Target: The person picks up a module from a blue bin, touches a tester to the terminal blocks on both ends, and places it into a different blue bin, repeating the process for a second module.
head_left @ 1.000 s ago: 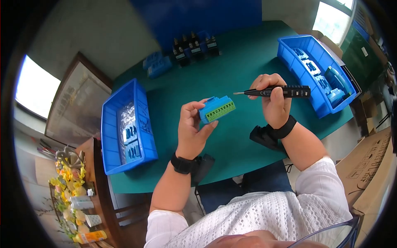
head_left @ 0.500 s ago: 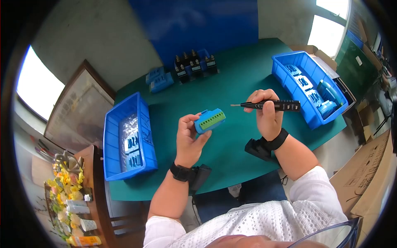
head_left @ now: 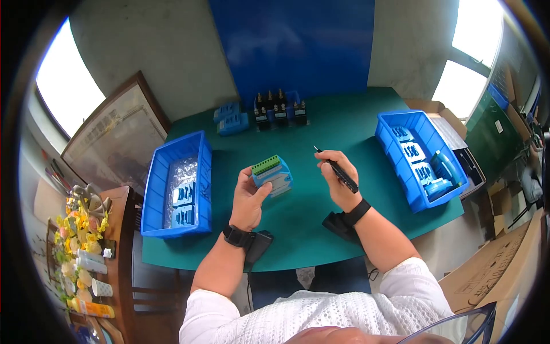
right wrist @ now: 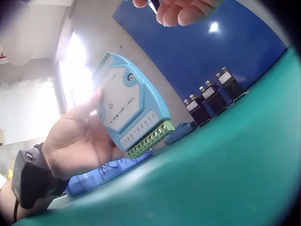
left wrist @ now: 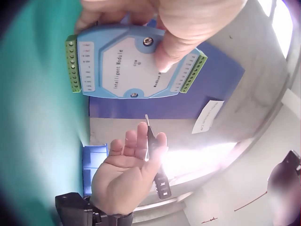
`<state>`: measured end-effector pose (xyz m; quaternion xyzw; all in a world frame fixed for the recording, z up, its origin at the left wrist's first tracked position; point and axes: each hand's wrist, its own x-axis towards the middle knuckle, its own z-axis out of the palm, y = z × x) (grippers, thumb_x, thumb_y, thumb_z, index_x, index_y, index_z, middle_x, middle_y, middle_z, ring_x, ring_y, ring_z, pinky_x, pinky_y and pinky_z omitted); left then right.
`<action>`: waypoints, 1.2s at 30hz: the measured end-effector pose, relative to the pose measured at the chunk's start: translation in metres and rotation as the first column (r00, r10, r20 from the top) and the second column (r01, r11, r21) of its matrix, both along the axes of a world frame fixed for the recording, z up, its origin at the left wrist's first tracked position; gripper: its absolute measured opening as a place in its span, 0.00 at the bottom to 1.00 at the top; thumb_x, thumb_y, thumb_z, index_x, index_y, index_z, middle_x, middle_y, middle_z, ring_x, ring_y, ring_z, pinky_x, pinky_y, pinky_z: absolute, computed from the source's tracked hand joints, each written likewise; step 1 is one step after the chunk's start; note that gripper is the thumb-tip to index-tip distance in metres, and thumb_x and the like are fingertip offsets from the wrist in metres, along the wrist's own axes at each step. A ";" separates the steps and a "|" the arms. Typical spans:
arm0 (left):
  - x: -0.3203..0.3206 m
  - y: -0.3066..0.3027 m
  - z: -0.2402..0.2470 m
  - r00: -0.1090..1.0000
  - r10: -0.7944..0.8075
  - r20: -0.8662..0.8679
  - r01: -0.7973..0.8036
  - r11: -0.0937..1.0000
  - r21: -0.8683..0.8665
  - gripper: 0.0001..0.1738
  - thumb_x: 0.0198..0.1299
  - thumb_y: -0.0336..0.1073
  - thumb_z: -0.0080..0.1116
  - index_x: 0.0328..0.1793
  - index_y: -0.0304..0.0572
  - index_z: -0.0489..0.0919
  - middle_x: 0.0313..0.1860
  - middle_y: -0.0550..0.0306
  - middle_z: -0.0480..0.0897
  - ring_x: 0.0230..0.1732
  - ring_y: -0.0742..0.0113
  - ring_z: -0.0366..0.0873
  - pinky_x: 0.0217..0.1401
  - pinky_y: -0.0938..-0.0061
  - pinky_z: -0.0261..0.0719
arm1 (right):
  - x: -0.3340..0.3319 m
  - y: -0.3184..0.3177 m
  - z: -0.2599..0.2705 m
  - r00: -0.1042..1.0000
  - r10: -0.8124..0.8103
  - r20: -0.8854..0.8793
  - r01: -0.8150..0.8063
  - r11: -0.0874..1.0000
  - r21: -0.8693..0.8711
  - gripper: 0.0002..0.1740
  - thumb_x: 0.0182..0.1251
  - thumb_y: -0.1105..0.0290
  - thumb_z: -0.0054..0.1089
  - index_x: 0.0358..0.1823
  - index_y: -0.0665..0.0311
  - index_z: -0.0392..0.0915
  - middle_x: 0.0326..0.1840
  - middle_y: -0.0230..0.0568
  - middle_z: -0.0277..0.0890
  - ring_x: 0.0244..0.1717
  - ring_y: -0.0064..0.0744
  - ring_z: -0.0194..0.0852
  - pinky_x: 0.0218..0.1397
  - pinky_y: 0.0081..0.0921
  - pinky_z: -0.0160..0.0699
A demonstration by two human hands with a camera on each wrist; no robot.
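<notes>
In the head view my left hand [head_left: 247,203] grips a light blue module [head_left: 279,179] with green screw terminal strips, thumb across its labelled face. "Intelligent Module" is printed on that face [left wrist: 117,61] in the left wrist view, with a green strip at each end. My right hand [head_left: 344,192] pinches a black voltage-tester screwdriver [head_left: 346,179] between thumb and fingers, its metal tip pointing up and left. A gap separates tip and module. The right wrist view catches only the right fingertips [right wrist: 183,14] at the top and part of the screwdriver.
Blue bins with more modules stand on the green table [head_left: 309,229], one at left [head_left: 150,195] and one at right [head_left: 395,166]. At the back are black components with metal studs [head_left: 281,114] beside stacked blue modules [head_left: 232,123]. A cardboard box [head_left: 487,258] stands at right.
The left hand has turned the module so its printed face shows and the green strip sits at the top. The screwdriver has swung from nearly level to slanting up-left. The head view has shifted.
</notes>
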<state>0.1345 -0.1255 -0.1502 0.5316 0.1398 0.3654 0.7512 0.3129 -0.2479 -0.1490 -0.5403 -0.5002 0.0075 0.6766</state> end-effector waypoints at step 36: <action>-0.008 -0.011 -0.012 0.880 -0.473 0.045 0.475 0.875 -0.093 0.36 0.57 0.34 0.58 0.69 0.47 0.54 0.60 0.52 0.68 0.61 0.58 0.68 0.58 0.58 0.72 | -0.037 -0.026 0.020 0.953 0.291 0.087 -0.220 0.859 -0.462 0.25 0.53 0.63 0.69 0.47 0.68 0.70 0.32 0.40 0.76 0.31 0.25 0.72 0.37 0.21 0.72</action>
